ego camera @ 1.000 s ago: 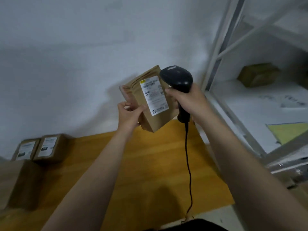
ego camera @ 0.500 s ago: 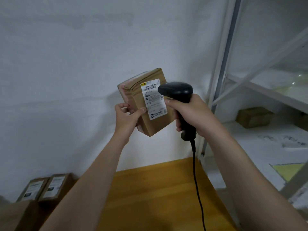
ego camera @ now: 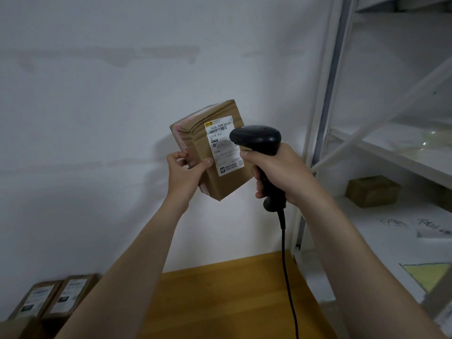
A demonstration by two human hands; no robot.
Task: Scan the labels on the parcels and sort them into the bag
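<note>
Against the wall (ego camera: 97, 118), left hand (ego camera: 184, 172) pinches the parcel (ego camera: 195, 140), right hand (ego camera: 281, 170) grips the scanner (ego camera: 256, 139) — its head overlapping the label (ego camera: 226, 157)

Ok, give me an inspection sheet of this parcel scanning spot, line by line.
Surface: orange-brown wooden tabletop.
Job's things: brown cardboard parcel held up, its white printed label facing the camera; black handheld barcode scanner aimed at the label; two brown labelled boxes side by side at the lower left. Bag: nothing seen.
Clutter: nothing seen.
Grippers: left hand grips the parcel's lower left edge; right hand grips the scanner's handle.
Cables: black scanner cord hangs from the handle down out of view.
Surroundings: white wall; white metal shelving at the right, holding a brown box and a yellow sheet.
</note>
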